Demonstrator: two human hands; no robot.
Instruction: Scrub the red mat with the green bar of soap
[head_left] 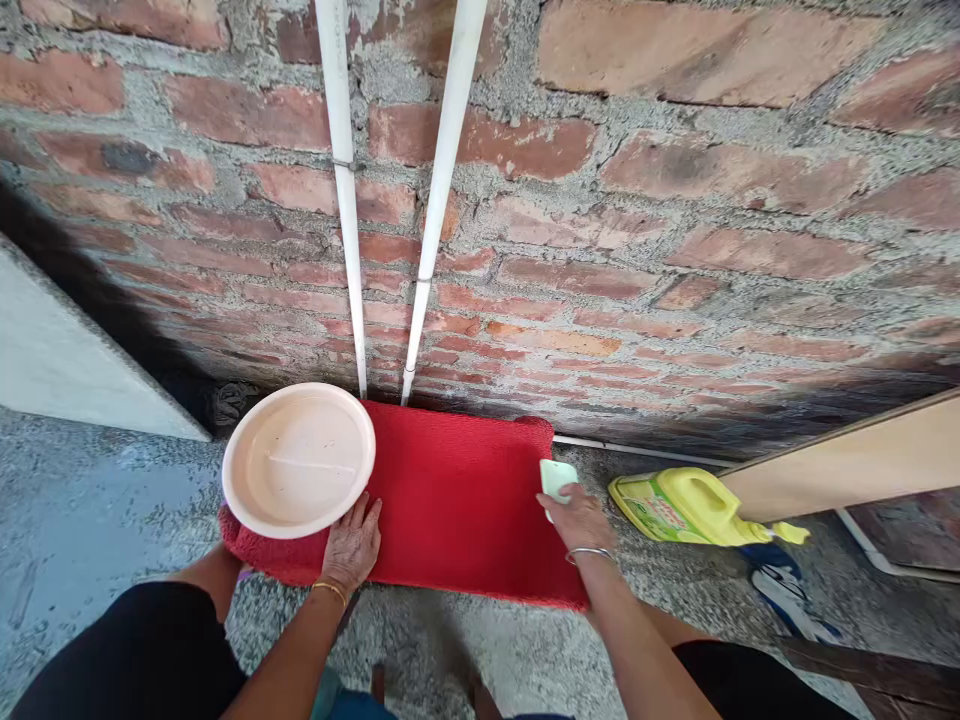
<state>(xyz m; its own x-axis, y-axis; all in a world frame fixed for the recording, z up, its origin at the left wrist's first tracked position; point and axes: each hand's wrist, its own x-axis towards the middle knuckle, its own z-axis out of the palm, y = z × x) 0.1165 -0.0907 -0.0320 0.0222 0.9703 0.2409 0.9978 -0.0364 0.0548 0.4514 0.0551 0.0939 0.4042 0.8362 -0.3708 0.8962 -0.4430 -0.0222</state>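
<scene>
A red textured mat (pixel 457 490) is spread over a low support against the wall. My left hand (pixel 355 541) lies on its left part with the fingers extended, close beside the pale pink basin (pixel 259 515). The basin rests on the mat's left end and seems to hold a little clear water. At the mat's right edge, my right hand (pixel 585 520) is closed round a pale green scrubbing brush (pixel 556 478). Its flat top shows; bristles, if any, are hidden.
A yellow detergent bottle (pixel 675 505) lies on the concrete floor to the right, near a slipper (pixel 787 595) and a leaning board (pixel 855 465). Two white pipes (pixel 431 235) run down the brick wall (pixel 540 280). A pale slab (pixel 75 350) stands at left.
</scene>
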